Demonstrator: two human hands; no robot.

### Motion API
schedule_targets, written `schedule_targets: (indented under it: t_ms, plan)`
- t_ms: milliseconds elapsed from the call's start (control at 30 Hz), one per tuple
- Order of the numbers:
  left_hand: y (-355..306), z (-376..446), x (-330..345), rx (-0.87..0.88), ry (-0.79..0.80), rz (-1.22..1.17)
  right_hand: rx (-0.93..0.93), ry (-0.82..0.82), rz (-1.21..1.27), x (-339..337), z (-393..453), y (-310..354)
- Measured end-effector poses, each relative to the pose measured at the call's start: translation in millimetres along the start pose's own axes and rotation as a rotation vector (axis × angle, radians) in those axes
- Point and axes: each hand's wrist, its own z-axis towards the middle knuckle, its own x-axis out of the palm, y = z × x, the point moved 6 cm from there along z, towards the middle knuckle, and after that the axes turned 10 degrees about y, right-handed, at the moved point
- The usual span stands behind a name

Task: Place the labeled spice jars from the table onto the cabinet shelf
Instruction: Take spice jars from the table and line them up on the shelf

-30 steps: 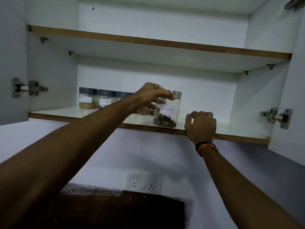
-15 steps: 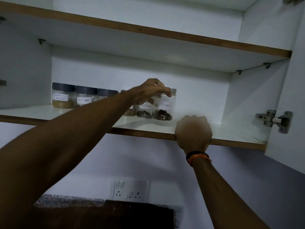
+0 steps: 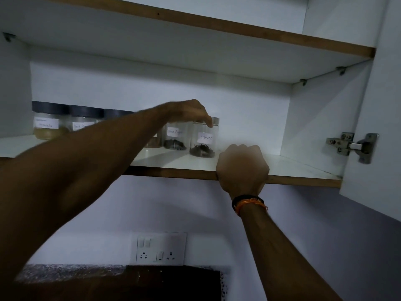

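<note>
A clear jar labelled Cloves [image 3: 204,146] stands upright on the lower cabinet shelf [image 3: 303,168], at the right end of a row of jars. My left hand [image 3: 188,111] reaches in from the left and grips its silver lid from above with curled fingers. Touching it on the left is a jar with a Black Pepper label [image 3: 175,137]. Farther left stand a masala jar [image 3: 48,124] and two more dark-lidded jars [image 3: 85,120], partly hidden by my left forearm. My right hand [image 3: 242,166] curls over the shelf's wooden front edge, to the right of the Cloves jar.
The shelf's right half is bare white board. An upper shelf [image 3: 238,29] hangs close above. The open cabinet door with its metal hinge [image 3: 353,146] stands at the right. Below are a wall socket plate [image 3: 159,248] and a dark counter [image 3: 130,283].
My left hand has slid the Cloves jar from the shelf's front edge back beside the Black Pepper jar. My right hand has stayed on the shelf edge.
</note>
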Motion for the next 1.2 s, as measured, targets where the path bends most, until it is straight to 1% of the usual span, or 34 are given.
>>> schedule_targets:
  t_ms: [100,200,500,633,833,1067,1200]
  plan:
    - [-2.8,4.8,-8.3,-0.039,0.089,0.172,-0.002,0.01,0.013,0.3,-0.7,0.4]
    - [-2.4,10.3,-12.9,-0.056,0.125,0.278,-0.005,0.009,0.008,0.3,-0.7,-1.1]
    - [6.2,16.9,-11.9,-0.062,0.082,0.416,-0.029,-0.039,-0.007,0.3,-1.2,-1.8]
    - [7.7,21.1,-13.8,-0.041,0.042,0.438,-0.043,-0.056,0.002,0.5,-0.1,-1.5]
    - [16.2,25.0,-13.3,0.043,0.008,0.457,-0.048,-0.057,0.007,1.1,-1.1,-2.0]
    - [28.6,39.6,-9.9,-0.008,-0.011,0.515,-0.056,-0.078,0.003,1.9,-0.4,-3.2]
    - [30.6,43.8,-12.9,0.012,-0.024,0.512,-0.051,-0.07,-0.015,3.1,0.5,-4.2]
